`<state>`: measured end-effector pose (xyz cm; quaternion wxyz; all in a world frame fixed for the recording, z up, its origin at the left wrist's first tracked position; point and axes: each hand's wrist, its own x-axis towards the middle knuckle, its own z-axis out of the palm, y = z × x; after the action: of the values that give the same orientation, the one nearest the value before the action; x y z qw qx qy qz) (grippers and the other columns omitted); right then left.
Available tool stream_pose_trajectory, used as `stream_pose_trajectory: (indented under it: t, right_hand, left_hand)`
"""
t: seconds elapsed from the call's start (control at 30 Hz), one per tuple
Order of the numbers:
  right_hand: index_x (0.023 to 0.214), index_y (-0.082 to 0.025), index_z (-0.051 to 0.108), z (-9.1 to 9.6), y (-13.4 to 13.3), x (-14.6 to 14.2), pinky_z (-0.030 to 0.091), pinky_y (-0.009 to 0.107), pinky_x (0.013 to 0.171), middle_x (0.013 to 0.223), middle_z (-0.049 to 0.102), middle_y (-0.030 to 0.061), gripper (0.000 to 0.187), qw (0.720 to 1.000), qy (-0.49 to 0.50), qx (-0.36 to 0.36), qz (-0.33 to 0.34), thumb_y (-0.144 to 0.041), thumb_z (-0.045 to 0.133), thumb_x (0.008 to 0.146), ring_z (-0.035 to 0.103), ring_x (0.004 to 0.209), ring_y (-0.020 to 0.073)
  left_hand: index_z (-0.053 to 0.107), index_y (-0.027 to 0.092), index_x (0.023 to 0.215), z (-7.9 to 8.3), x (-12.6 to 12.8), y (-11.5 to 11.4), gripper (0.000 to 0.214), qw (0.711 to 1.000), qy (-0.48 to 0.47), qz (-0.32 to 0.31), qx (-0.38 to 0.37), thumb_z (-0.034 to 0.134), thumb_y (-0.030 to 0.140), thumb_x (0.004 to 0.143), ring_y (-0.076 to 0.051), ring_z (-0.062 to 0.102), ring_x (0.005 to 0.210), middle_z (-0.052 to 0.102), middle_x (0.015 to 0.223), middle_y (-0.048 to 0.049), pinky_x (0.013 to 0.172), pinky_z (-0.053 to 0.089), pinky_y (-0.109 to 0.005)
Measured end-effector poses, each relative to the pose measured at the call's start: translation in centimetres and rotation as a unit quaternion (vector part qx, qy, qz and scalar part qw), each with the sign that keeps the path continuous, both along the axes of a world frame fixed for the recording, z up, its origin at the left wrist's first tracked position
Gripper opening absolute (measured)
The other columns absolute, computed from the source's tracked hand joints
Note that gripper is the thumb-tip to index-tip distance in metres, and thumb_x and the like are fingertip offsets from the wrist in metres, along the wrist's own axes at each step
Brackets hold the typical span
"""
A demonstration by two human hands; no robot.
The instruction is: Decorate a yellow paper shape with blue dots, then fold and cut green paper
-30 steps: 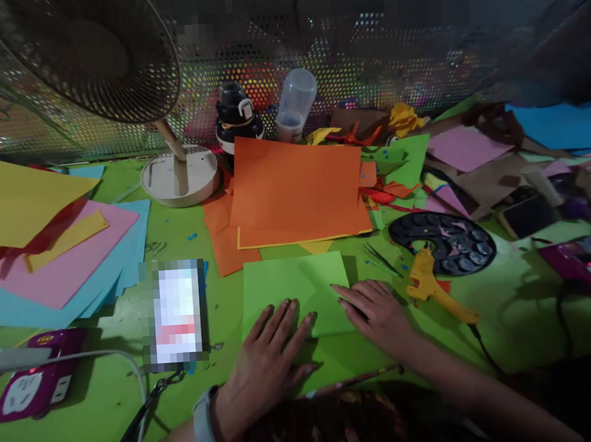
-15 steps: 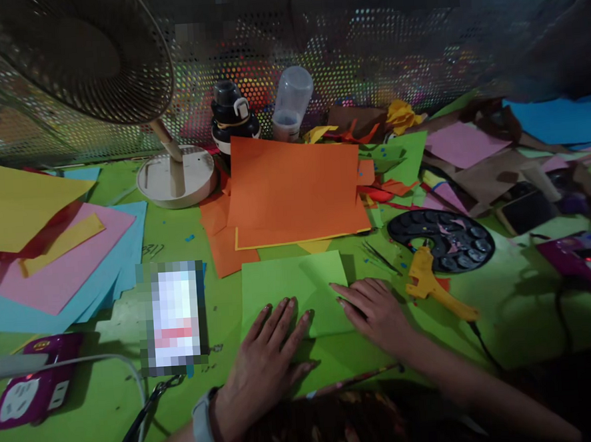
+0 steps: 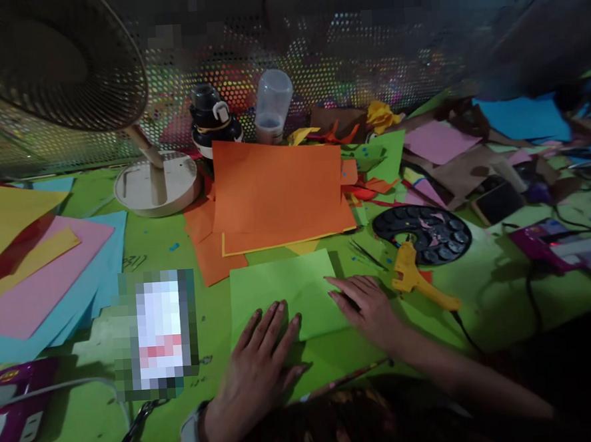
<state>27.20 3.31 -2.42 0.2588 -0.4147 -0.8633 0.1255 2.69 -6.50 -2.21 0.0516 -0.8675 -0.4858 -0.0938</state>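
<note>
Green paper (image 3: 284, 292): folded, flat on table (image 3: 505, 301)
L hand (image 3: 257, 370): flat, fingers spread, pressing its near edge
R hand (image 3: 368, 306): flat on right edge, gripping nothing

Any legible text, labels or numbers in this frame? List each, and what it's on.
Nothing reads clearly.
Dark scribble on the green table: maybe digits, too faint.
Pixelated rectangle: blurred out, unreadable.
Purple device: yellow mark, too small.
Green sheet: no print visible.
</note>
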Motion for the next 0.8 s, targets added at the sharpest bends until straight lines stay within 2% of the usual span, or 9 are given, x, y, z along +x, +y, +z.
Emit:
stream_pose_trajectory:
  t: [0.13, 0.37, 0.6, 0.8]
  right_hand:
    - [0.12, -0.017, 0.06, 0.03, 0.24, -0.2, 0.045, 0.035, 0.076, 0.088, 0.072, 0.0046, 0.027, 0.998, 0.018, -0.036, -0.038, -0.021, 0.048, 0.096, 0.064, 0.082, 0.02]
    - [0.108, -0.017, 0.065, -0.12, 0.47, -0.5, 0.043, 0.035, 0.075, 0.086, 0.073, 0.0055, 0.025, 0.996, 0.001, -0.07, -0.051, -0.015, 0.048, 0.091, 0.064, 0.078, 0.0205]
    - [0.111, -0.018, 0.065, 0.06, 0.55, -0.6, 0.043, 0.037, 0.079, 0.095, 0.073, 0.0067, 0.029, 0.993, -0.02, -0.101, -0.058, -0.013, 0.047, 0.089, 0.065, 0.085, 0.0224]
    - [0.114, -0.018, 0.064, 0.02, 0.56, -0.62, 0.043, 0.036, 0.078, 0.096, 0.074, 0.0072, 0.031, 0.994, -0.022, -0.096, -0.055, -0.014, 0.047, 0.09, 0.064, 0.084, 0.0218]
  left_hand:
    - [0.046, 0.016, 0.143, -0.09, -0.11, 0.18, 0.065, 1.0, 0.009, -0.011, 0.024, 0.054, 0.052, 0.09, -0.03, 0.049, 0.132, 0.05, 0.146, -0.0165, 0.109, 0.034, -0.044]
    - [0.049, 0.014, 0.14, -0.3, -0.24, 0.53, 0.062, 0.999, 0.012, -0.023, 0.047, 0.054, 0.049, 0.09, -0.029, 0.051, 0.13, 0.053, 0.143, -0.017, 0.106, 0.036, -0.045]
    - [0.05, 0.014, 0.139, -0.25, -0.3, 0.59, 0.061, 0.999, 0.001, -0.027, 0.045, 0.055, 0.049, 0.09, -0.029, 0.05, 0.131, 0.053, 0.144, -0.016, 0.107, 0.035, -0.044]
    - [0.051, 0.011, 0.138, -0.13, -0.31, 0.77, 0.062, 0.998, 0.009, -0.038, 0.051, 0.056, 0.048, 0.089, -0.031, 0.051, 0.13, 0.053, 0.143, -0.0183, 0.107, 0.035, -0.046]
